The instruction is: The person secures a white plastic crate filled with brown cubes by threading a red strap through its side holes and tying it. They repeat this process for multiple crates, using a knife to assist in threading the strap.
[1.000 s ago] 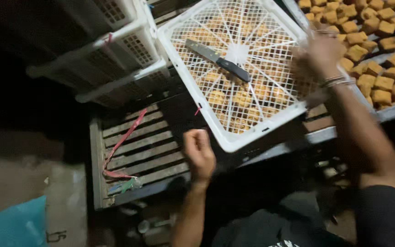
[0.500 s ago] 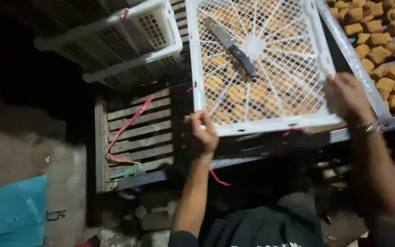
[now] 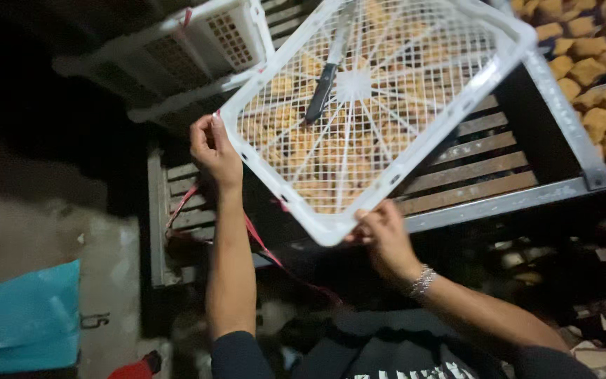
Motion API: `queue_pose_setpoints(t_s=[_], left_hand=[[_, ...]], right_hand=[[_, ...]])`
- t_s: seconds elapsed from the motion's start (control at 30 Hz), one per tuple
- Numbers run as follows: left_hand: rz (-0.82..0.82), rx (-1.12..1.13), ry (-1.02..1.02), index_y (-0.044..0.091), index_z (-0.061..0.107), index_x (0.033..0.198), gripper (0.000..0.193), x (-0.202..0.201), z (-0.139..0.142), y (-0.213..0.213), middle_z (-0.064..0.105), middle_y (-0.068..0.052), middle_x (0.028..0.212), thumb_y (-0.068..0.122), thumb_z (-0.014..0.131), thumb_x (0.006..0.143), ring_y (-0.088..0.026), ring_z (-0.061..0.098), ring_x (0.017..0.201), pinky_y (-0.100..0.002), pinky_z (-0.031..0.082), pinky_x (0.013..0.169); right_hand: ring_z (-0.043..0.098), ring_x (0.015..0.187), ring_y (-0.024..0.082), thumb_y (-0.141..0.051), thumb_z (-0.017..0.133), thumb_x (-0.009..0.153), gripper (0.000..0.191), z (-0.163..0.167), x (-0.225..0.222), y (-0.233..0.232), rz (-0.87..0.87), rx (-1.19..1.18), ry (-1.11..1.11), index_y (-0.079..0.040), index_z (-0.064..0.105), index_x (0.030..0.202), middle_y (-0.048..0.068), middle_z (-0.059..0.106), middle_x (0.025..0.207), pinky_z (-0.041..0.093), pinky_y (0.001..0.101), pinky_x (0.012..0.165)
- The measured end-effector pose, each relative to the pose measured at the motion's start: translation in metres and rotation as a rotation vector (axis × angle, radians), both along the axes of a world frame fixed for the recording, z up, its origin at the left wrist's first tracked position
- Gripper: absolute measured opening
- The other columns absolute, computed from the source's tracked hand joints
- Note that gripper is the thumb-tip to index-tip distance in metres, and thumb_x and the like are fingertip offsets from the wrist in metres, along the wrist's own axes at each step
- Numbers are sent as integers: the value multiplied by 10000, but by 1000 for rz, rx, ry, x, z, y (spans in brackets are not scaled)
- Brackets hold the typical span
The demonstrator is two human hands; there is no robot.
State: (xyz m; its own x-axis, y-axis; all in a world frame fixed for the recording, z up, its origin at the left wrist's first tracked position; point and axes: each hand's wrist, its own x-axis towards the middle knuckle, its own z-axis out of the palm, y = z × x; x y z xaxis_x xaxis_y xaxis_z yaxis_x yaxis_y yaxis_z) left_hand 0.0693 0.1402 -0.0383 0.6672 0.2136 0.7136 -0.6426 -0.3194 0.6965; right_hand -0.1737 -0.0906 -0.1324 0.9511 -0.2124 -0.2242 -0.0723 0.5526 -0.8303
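A: Both hands gripping the white crate (image 3: 380,105)? Left hand (image 3: 213,151) clamps one corner, right hand (image 3: 386,235) the near corner.

B: Yep. Keep it level, knife (image 3: 324,88) lies loose just above your fingers.

Both hands (image 3: 296,193) on white mesh tray (image 3: 415,77)
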Motion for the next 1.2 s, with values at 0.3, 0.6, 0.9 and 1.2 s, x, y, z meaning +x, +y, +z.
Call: queue_pose_setpoints(t_s=[0.3, 0.6, 0.9, 1.2], left_hand=[[-419, 490, 156, -4, 703, 1089, 150, -105, 58, -59, 720, -96, 911, 112, 609, 1073, -152, 639, 735, -282, 505, 654], [-733, 711, 218, 84, 719, 1043, 121, -157, 42, -143, 756, -133, 904, 162, 680, 960, -307, 741, 788, -412, 576, 682], [-688, 920, 153, 100, 702, 930, 114, -162, 19, -184, 702, -120, 878, 211, 676, 938, -355, 693, 814, -481, 546, 707], [-649, 1070, 16, 54, 682, 888, 78, -168, 5, -195, 690, -177, 873, 89, 674, 819, -400, 684, 794, -506, 545, 714]], right_hand=[[637, 999, 212, -185, 652, 1038, 412, -27, -3, 96, 582, -79, -238, 16, 526, 1374, 136, 615, 1178, 576, 384, 896], [621, 597, 114, -405, 487, 1128, 376, -6, -1, -141, -450, -126, -99, -49, 583, 1056, 69, 669, 793, 509, 255, 534], [600, 575, 73, -354, 611, 1064, 288, -5, -2, -150, -379, -180, -108, -78, 628, 982, 42, 677, 745, 416, 208, 451], [637, 674, 94, -272, 632, 1047, 223, -6, -9, -147, -335, -153, -90, -55, 646, 996, 45, 699, 839, 489, 224, 571]])
